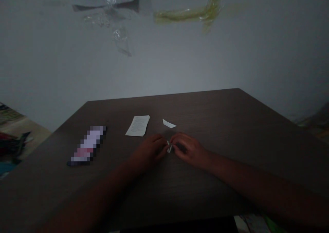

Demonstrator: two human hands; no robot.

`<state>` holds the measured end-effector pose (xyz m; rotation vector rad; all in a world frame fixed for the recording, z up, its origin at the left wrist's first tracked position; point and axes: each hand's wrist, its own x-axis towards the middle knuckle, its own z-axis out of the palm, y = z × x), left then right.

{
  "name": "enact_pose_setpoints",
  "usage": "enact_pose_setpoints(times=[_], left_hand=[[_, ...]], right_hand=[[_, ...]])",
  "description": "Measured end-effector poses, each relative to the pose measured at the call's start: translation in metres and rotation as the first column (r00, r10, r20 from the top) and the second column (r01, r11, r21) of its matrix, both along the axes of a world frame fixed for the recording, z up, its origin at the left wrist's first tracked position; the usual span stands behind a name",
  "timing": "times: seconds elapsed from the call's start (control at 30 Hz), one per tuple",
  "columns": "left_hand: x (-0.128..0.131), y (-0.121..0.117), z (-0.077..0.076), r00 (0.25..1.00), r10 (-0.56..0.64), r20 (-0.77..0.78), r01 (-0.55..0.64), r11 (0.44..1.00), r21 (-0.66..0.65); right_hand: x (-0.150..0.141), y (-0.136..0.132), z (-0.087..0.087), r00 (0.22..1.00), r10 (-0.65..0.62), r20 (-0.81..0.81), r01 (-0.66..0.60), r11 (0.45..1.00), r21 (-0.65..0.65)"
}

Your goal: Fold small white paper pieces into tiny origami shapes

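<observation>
Between my fingertips is a small folded piece of white paper [169,147], mostly covered by the fingers. My left hand [151,149] pinches it from the left, and my right hand [189,149] pinches it from the right; the two hands nearly meet. Just beyond them on the table lies a folded white paper shape [169,124], pointed at its ends like a small boat. Farther left rests a stack of printed paper sheets [138,126], near my left hand but apart from it.
A phone [88,145] with a blurred-out screen lies on the left of the dark wooden table [218,116]. Behind the table's far edge rises a pale wall [185,61] with tape and torn paper on it. Cluttered items [12,147] show beyond the left edge.
</observation>
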<state>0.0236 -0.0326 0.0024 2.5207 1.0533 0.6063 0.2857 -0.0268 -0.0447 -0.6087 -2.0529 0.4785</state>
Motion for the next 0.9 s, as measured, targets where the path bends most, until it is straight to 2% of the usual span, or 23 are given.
enact_pose_setpoints(times=[0.27, 0.43, 0.67, 0.9], left_hand=[[0.003, -0.001, -0.001, 1.000, -0.003, -0.010, 0.003, 1.000, -0.025], [0.003, -0.002, -0.001, 1.000, -0.003, 0.004, 0.003, 0.999, -0.033], [-0.002, 0.004, -0.003, 0.999, 0.007, 0.041, -0.006, 1.000, -0.029], [-0.002, 0.001, 0.000, 1.000, 0.002, 0.024, 0.000, 0.998, -0.070]], right_hand=[[0.001, -0.001, -0.002, 0.998, -0.023, 0.051, 0.023, 1.000, -0.011], [0.003, -0.002, 0.002, 0.992, 0.032, 0.122, -0.038, 0.998, 0.043], [0.011, 0.004, 0.006, 0.976, -0.040, 0.214, 0.028, 0.998, 0.056], [0.013, 0.005, 0.005, 0.970, 0.017, 0.244, -0.037, 0.997, 0.074]])
